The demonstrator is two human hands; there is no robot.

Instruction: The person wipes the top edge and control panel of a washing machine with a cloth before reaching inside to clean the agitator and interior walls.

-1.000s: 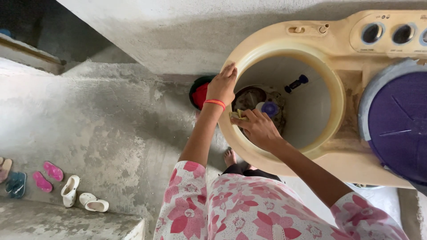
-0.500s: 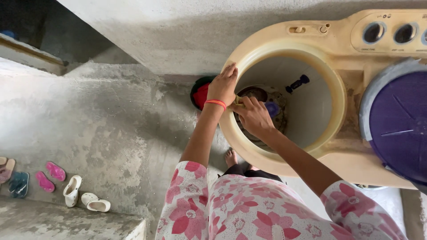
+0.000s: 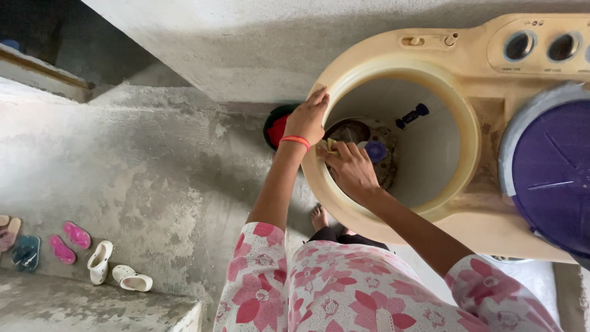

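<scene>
A rough grey concrete floor [image 3: 141,178], stained and patchy, runs under a plastered wall, seen from above by a person in a white top with pink flowers.

Nearest the viewer, the right hand [image 3: 351,169] reaches down into the round tub opening of a cream plastic twin-tub washing machine [image 3: 473,215]. Its fingers are curled together and pinched on a small yellowish cloth [image 3: 329,146], which sits pressed against the inner wall of the tub just under the rim, at the fingertips.

Just beside it, the left hand [image 3: 307,118], with an orange band at the wrist, rests on the tub's thick rounded rim [image 3: 473,132], fingers close together and laid flat over the edge, gripping nothing else.

Deeper in the tub lie a dark round agitator plate [image 3: 350,130], a purple cap [image 3: 375,150] and a dark blue knobbed part [image 3: 413,115] against the smooth pale wall.

To the right is a round purple lid [image 3: 550,178]; beyond it, dials. A red and black bowl [image 3: 278,128] stands on the floor behind the left wrist. Far left, small pink and white sandals [image 3: 98,261] lie scattered.
</scene>
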